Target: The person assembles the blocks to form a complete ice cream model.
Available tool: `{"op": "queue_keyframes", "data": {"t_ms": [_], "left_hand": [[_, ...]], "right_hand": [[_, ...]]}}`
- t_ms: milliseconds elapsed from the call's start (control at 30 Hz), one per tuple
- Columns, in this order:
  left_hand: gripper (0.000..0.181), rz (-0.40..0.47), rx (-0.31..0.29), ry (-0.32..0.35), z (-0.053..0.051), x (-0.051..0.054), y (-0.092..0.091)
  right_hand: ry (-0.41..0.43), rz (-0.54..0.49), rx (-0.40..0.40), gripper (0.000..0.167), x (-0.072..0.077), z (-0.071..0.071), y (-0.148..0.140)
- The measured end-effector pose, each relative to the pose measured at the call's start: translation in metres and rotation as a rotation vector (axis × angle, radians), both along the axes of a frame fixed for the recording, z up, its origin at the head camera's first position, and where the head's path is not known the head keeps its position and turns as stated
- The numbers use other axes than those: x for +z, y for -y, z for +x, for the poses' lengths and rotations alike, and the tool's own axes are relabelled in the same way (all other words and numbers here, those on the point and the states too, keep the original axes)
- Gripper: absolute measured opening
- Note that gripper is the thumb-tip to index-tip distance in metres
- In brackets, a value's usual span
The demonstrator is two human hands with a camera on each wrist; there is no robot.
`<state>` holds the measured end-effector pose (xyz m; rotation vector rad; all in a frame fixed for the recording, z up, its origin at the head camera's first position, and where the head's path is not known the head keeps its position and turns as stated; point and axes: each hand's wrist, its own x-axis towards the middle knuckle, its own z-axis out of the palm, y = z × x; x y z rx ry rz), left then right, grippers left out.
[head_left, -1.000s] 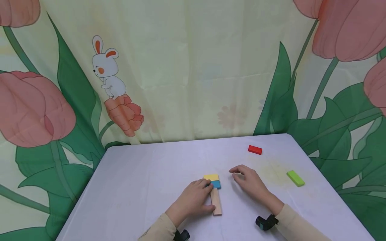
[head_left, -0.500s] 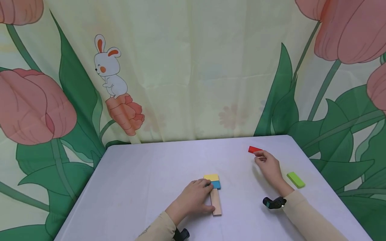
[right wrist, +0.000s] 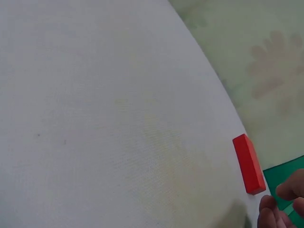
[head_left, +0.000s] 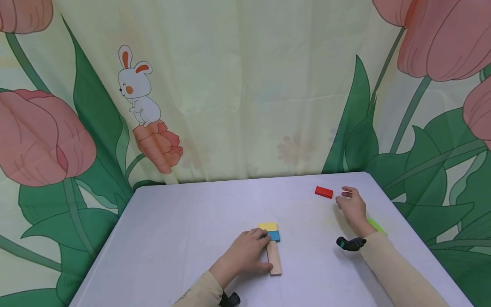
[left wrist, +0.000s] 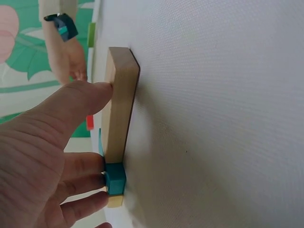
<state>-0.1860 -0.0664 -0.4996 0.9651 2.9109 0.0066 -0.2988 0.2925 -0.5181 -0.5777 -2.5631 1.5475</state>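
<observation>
In the head view my left hand (head_left: 245,253) rests against a row of flat blocks: a plain wooden block (head_left: 274,259), then a blue block (head_left: 274,236), then a yellow block (head_left: 268,227) at the far end. The left wrist view shows the thumb touching the side of the wooden block (left wrist: 122,104), while fingertips lie against the blue block (left wrist: 115,179) and near the yellow one. My right hand (head_left: 352,209) hovers just right of a red block (head_left: 324,192), fingers loosely bent, holding nothing. In the right wrist view a gap separates its fingers (right wrist: 268,216) from the red block (right wrist: 250,164).
A green block (head_left: 377,226) lies at the right of the white table (head_left: 172,238), partly covered by my right forearm. Behind the table's far edge hangs a curtain (head_left: 245,106) printed with tulips and a rabbit.
From beside the block row, my right hand has moved far and right, passing the red block's right end to a spot beyond it. The left hand and the blocks look unmoved.
</observation>
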Motion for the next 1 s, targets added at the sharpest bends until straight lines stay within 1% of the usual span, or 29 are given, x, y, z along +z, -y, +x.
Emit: {"op": "queue_keyframes", "data": {"t_ms": [167,267,467,767,1000], "left_hand": [[0.078,0.003,-0.007,-0.004,0.001,-0.001,-0.001],[0.079,0.003,-0.005,0.000,0.000,-0.002,-0.001],[0.079,0.005,-0.003,-0.001,0.002,0.000,-0.001],[0.079,-0.040,-0.013,-0.015,0.002,0.003,0.000],[0.080,-0.028,-0.007,-0.009,0.002,0.001,0.000]], "right_hand": [[0.044,-0.015,-0.012,0.063,-0.006,-0.005,-0.005],[0.060,-0.013,-0.004,0.063,-0.009,-0.008,-0.007],[0.078,-0.003,0.018,0.071,-0.004,-0.011,-0.006],[0.071,0.054,0.038,0.070,-0.005,-0.016,-0.001],[0.058,0.061,0.056,0.072,-0.008,-0.021,-0.004]]}}
